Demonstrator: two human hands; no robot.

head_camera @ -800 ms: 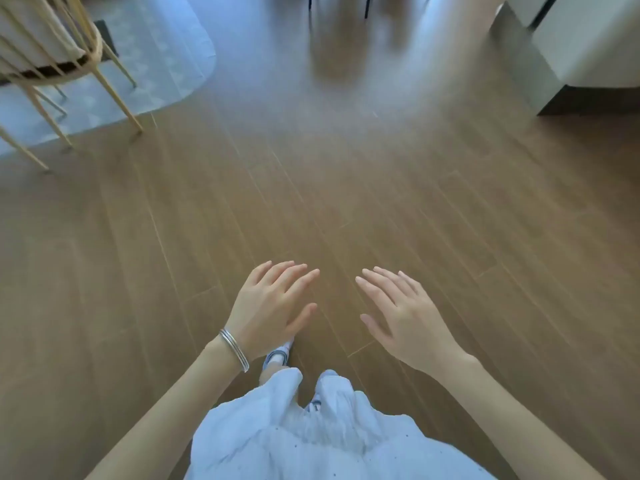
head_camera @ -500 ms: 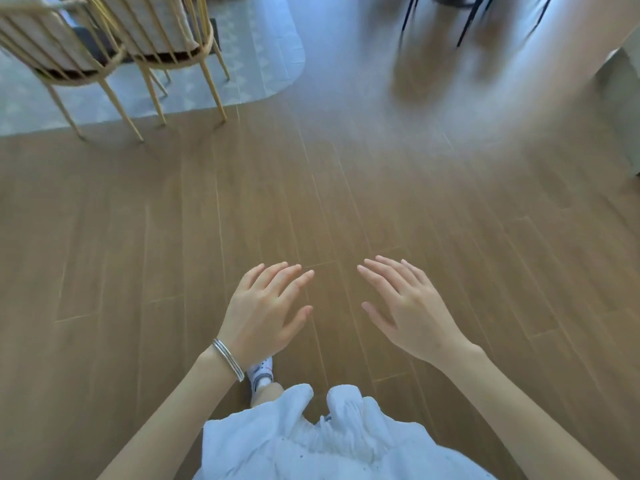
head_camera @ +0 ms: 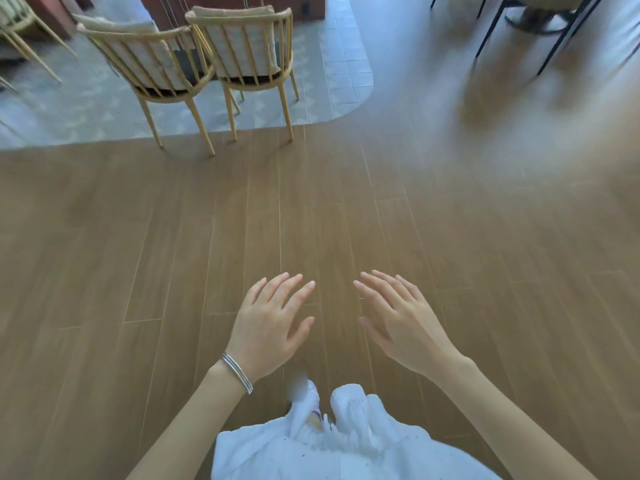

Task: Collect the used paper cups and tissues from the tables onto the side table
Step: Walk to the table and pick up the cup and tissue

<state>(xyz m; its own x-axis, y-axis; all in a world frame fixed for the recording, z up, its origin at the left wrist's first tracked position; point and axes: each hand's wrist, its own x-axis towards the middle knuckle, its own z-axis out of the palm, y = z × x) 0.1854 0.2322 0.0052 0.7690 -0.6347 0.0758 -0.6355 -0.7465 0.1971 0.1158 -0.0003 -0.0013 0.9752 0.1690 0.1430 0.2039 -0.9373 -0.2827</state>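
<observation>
Both hands empty over the wood floor, no cups or tissues in sight.

Palms down, my left hand (head_camera: 273, 327) and right hand (head_camera: 403, 327) hover side by side over the floor (head_camera: 346, 209), fingers spread loosely and gripping nothing; a bangle (head_camera: 237, 372) sits on my left wrist. Nearer me than the hands, my white dress (head_camera: 346, 448) fills the bottom edge, and a blurred toe of my shoe (head_camera: 304, 389) pokes out just beyond it. Well beyond the hands, to their left, two chairs (head_camera: 194, 64) stand side by side, mostly on a grey rug (head_camera: 332, 71), backs toward me; the table they face is cut off by the top edge. Beyond the hands to the right, dark chair legs (head_camera: 557, 39) are smeared by motion blur, their seats mostly out of frame. No container or tabletop shows, so I cannot tell where the cups and tissues lie.
</observation>
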